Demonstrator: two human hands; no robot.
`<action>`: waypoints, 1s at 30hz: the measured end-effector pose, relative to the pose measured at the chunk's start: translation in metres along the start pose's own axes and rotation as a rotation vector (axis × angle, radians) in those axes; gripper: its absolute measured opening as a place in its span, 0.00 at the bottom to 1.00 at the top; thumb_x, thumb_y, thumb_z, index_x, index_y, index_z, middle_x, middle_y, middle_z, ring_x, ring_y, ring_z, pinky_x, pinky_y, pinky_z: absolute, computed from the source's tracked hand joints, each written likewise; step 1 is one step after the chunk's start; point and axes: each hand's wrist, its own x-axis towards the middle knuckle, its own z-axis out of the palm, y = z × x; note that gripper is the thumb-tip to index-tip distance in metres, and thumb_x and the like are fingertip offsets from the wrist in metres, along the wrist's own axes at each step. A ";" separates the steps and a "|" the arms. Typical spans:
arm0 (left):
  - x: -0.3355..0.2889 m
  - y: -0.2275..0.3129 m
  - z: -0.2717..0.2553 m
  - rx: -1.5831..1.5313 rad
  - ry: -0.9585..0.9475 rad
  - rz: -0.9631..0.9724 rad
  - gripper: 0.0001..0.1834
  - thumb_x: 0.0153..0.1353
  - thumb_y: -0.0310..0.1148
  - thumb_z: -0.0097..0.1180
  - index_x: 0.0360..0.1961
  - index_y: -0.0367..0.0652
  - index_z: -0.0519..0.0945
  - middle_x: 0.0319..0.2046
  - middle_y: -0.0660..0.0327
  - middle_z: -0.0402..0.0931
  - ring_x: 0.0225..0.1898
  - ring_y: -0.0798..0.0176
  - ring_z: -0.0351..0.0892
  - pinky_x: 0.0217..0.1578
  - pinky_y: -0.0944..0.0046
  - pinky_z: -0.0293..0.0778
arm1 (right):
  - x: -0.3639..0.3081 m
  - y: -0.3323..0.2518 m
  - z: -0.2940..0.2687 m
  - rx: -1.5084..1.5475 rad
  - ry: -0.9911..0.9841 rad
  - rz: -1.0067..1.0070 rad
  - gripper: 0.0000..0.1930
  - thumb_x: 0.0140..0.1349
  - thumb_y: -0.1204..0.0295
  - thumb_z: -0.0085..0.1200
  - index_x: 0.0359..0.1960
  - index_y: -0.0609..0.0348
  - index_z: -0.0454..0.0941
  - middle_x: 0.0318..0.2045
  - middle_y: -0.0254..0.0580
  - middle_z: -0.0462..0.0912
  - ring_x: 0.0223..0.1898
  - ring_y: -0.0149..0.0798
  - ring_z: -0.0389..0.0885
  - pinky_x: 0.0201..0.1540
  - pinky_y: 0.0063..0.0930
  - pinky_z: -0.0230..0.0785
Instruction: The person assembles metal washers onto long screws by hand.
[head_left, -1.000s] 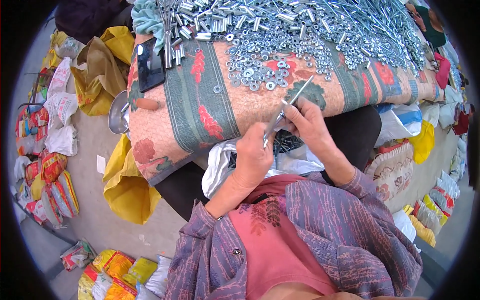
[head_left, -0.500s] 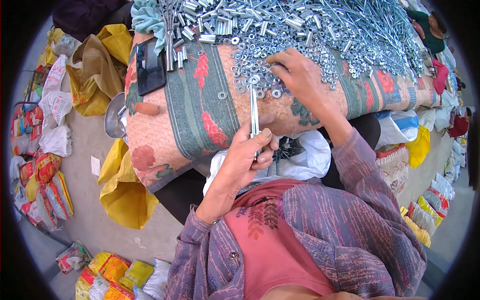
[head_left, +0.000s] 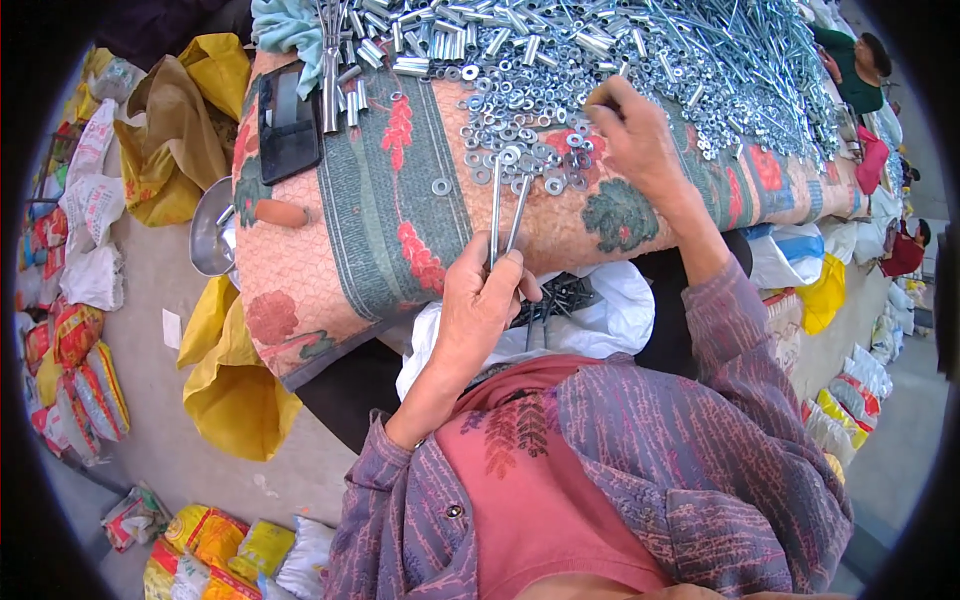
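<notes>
My left hand [head_left: 482, 305] is closed around the lower ends of two slim, shiny metal rods [head_left: 519, 212]. They point away from me and spread slightly apart, their far ends close to some loose washers [head_left: 509, 156]. Farther right, my right hand [head_left: 640, 145] reaches over the edge of a heap of small nuts [head_left: 690, 118]. Its fingers curl down, and whatever lies between the tips is hidden. Under all this lies a flowered, padded cover [head_left: 400, 225]. Below my left hand, dark screws [head_left: 562, 298] fill an open white bag [head_left: 625, 300] at my lap.
Short metal tubes [head_left: 455, 42] and a mass of long rods [head_left: 745, 50] lie at the back. A black phone [head_left: 290, 125], a brown handle [head_left: 282, 212] and a metal bowl [head_left: 208, 240] are at left. Yellow sacks [head_left: 235, 400] stand beside the cover; another person [head_left: 858, 68] sits far right.
My right hand has moved right, away from the washers in front of the rods. The rods in my left hand have fanned apart, and that hand has shifted slightly left.
</notes>
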 end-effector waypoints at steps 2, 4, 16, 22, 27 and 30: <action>0.002 -0.001 -0.001 -0.002 -0.006 0.009 0.12 0.61 0.34 0.45 0.37 0.35 0.73 0.18 0.62 0.72 0.12 0.79 0.58 0.11 0.77 0.52 | -0.009 -0.008 -0.007 0.036 -0.042 0.039 0.07 0.56 0.73 0.49 0.36 0.60 0.74 0.29 0.45 0.78 0.30 0.42 0.77 0.33 0.30 0.68; 0.004 -0.005 0.000 -0.027 -0.006 0.015 0.11 0.62 0.34 0.45 0.35 0.36 0.73 0.18 0.62 0.72 0.11 0.78 0.58 0.11 0.78 0.51 | -0.015 -0.005 -0.004 0.036 -0.069 -0.057 0.11 0.56 0.73 0.50 0.41 0.59 0.76 0.29 0.48 0.77 0.31 0.44 0.77 0.34 0.33 0.68; 0.003 -0.008 0.001 -0.075 0.006 -0.053 0.10 0.60 0.34 0.51 0.32 0.37 0.75 0.16 0.63 0.71 0.11 0.77 0.59 0.10 0.78 0.51 | -0.008 0.004 0.004 -0.348 -0.148 -0.216 0.07 0.54 0.72 0.49 0.34 0.59 0.73 0.29 0.47 0.69 0.34 0.51 0.73 0.36 0.39 0.64; 0.004 -0.012 0.000 -0.077 -0.008 -0.032 0.10 0.60 0.35 0.51 0.32 0.37 0.75 0.17 0.63 0.72 0.11 0.78 0.59 0.11 0.78 0.52 | -0.005 -0.009 0.004 -0.416 -0.225 -0.219 0.06 0.54 0.72 0.49 0.33 0.59 0.72 0.29 0.46 0.72 0.32 0.51 0.73 0.36 0.39 0.65; 0.003 -0.015 0.000 -0.089 -0.010 -0.039 0.10 0.60 0.35 0.52 0.32 0.37 0.75 0.16 0.63 0.71 0.11 0.78 0.59 0.11 0.78 0.52 | -0.008 0.001 -0.002 -0.371 -0.267 -0.164 0.09 0.54 0.70 0.49 0.36 0.59 0.70 0.29 0.48 0.73 0.35 0.52 0.75 0.37 0.41 0.66; 0.002 -0.016 -0.002 -0.076 -0.018 -0.031 0.10 0.60 0.34 0.51 0.31 0.37 0.74 0.16 0.63 0.71 0.11 0.77 0.60 0.11 0.77 0.52 | -0.012 -0.003 -0.004 -0.331 -0.277 -0.142 0.08 0.55 0.70 0.49 0.35 0.59 0.70 0.29 0.48 0.73 0.36 0.52 0.74 0.37 0.42 0.66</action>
